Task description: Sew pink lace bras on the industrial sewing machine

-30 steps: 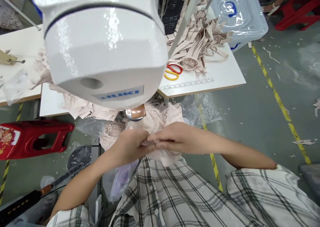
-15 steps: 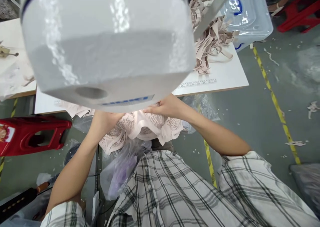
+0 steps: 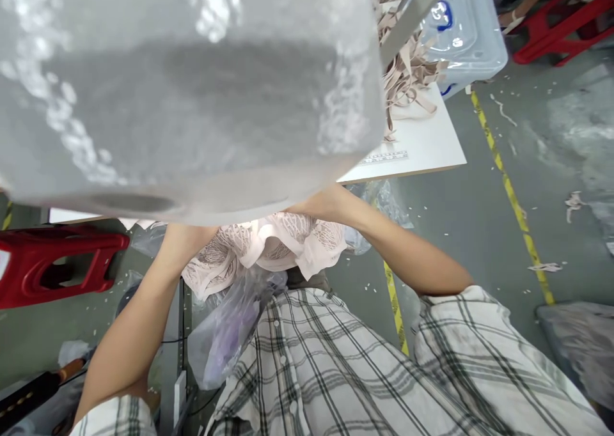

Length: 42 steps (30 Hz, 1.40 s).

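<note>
A white sewing machine head (image 3: 192, 91) fills the top of the view, close and blurred. Both my forearms reach up under it. My left forearm (image 3: 158, 276) runs beneath the machine and its hand is hidden. Only the heel of my right hand (image 3: 311, 204) shows at the machine's lower edge, resting on a pale pink lace garment (image 3: 268, 244). The garment bunches between my wrists and hangs toward my plaid shirt. Its upper part is hidden by the machine.
A clear plastic bag (image 3: 230, 327) hangs below the garment. On the white table (image 3: 422, 148) lies a pile of beige strips (image 3: 407, 71), with a clear plastic box (image 3: 470, 27) beyond. A red stool (image 3: 52, 263) stands at the left. A yellow line (image 3: 508, 186) crosses the grey floor.
My hands, first pinching the garment together in the open near my chest, have carried it up under the machine head. My head has moved closer, so the machine now hides them.
</note>
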{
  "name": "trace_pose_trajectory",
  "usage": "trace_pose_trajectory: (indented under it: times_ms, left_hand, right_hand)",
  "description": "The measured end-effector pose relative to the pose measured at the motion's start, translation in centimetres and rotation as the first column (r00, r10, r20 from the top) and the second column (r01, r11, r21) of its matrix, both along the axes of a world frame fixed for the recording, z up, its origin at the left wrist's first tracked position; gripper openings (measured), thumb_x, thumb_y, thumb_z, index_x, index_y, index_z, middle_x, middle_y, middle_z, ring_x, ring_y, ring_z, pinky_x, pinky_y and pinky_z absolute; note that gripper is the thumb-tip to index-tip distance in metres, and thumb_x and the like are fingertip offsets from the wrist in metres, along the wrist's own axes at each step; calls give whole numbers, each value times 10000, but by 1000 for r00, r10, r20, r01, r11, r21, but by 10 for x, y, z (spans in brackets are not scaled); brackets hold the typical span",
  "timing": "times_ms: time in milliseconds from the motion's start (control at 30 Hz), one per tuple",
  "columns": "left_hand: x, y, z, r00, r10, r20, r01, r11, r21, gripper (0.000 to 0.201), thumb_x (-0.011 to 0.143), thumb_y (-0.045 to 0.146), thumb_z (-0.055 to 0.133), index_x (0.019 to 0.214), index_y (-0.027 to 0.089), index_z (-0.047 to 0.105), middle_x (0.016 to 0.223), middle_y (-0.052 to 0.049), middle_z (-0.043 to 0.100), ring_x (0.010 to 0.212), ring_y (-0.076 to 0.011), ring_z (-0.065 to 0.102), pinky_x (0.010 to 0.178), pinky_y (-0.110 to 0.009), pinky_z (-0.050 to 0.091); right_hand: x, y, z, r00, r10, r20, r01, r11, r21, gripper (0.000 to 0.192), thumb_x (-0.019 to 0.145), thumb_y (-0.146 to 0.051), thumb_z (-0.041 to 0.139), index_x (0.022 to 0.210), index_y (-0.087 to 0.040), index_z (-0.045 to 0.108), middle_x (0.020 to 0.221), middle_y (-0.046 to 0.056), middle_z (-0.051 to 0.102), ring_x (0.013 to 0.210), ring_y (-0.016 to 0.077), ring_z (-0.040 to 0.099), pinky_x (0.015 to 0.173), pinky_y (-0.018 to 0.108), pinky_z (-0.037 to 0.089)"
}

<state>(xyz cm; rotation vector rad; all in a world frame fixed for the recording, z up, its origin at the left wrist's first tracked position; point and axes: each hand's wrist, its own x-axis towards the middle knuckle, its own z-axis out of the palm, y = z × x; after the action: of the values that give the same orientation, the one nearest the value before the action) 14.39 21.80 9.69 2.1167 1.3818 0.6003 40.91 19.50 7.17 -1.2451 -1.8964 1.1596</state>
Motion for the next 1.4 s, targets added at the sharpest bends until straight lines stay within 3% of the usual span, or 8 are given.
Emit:
trace_pose_trajectory:
  times_ms: [200, 367, 467, 667, 967, 1233, 1300, 1400]
  left_hand:
    - [1, -1, 10, 999, -35, -7, 35, 999, 33, 299, 784, 412, 654, 639, 253, 446, 708, -59, 610, 949, -284, 630, 895, -400, 550]
    - [-6, -1, 2, 999, 12, -38, -11, 999, 47, 269, 772, 380, 649, 611, 257, 472, 687, -58, 612, 937, -296, 642, 921, -427, 548]
    - [-8, 0, -2, 998, 28, -58, -25, 999, 46, 266, 776, 383, 649, 601, 252, 497, 662, -53, 609, 915, -294, 652, 933, -420, 543]
    - [-4, -2, 0, 1000, 10, -10, -9, 997, 83, 170, 822, 370, 627, 844, 201, 632, 941, -114, 734, 974, -288, 672, 997, -431, 521]
    - [11, -8, 5, 995, 52, 86, -55, 998, 30, 148, 805, 290, 686, 922, 204, 665, 889, -55, 750, 1024, -258, 684, 1009, -352, 514]
    - [-13, -59, 14, 960, 276, -54, -248, 921, 299, 113, 919, 276, 601, 994, 200, 640, 931, -66, 711, 890, -224, 673, 831, -345, 540]
    - [1, -89, 28, 996, 83, 27, -87, 902, 422, 196, 935, 254, 597, 1127, 222, 612, 1070, -88, 709, 1014, -227, 676, 876, -355, 547]
    - [27, -117, 43, 933, -357, 38, 305, 844, 440, 462, 899, 432, 677, 1285, 210, 551, 1195, -134, 691, 1131, -279, 659, 923, -415, 556]
  right_hand:
    - [3, -6, -5, 995, -73, -67, 67, 995, -80, 403, 796, -539, 777, 996, -193, 724, 1035, 64, 732, 1073, 288, 665, 976, 421, 494]
    - [2, -23, -63, 915, -260, -309, 169, 941, -292, 834, 738, -721, 746, 1356, -190, 568, 1445, 149, 583, 1320, 304, 558, 1125, 446, 431]
    - [0, -38, -95, 771, -379, -512, 26, 822, -569, 936, 705, -820, 689, 1407, -230, 499, 1461, 146, 578, 1310, 292, 582, 1105, 458, 480]
    - [21, -55, -107, 628, -426, -652, -281, 657, -700, 669, 638, -429, 882, 1219, -224, 621, 1185, 101, 751, 1128, 277, 705, 936, 395, 601]
    - [35, -56, -110, 574, -636, -517, -87, 580, -810, 409, 642, -310, 879, 970, -197, 662, 906, 54, 794, 860, 220, 762, 810, 325, 631]
    - [60, -59, -42, 497, -653, -571, 264, 741, -617, 335, 637, -408, 927, 840, -220, 738, 739, -4, 753, 604, 138, 675, 602, 259, 583]
    - [45, -67, -18, 626, -500, -599, 179, 839, -513, 290, 647, -421, 922, 789, -232, 755, 700, -20, 740, 565, 124, 647, 538, 239, 542]
    - [5, -82, 14, 828, 41, -560, -268, 905, -329, 177, 790, -377, 828, 819, -210, 779, 790, -6, 767, 697, 133, 693, 638, 238, 544]
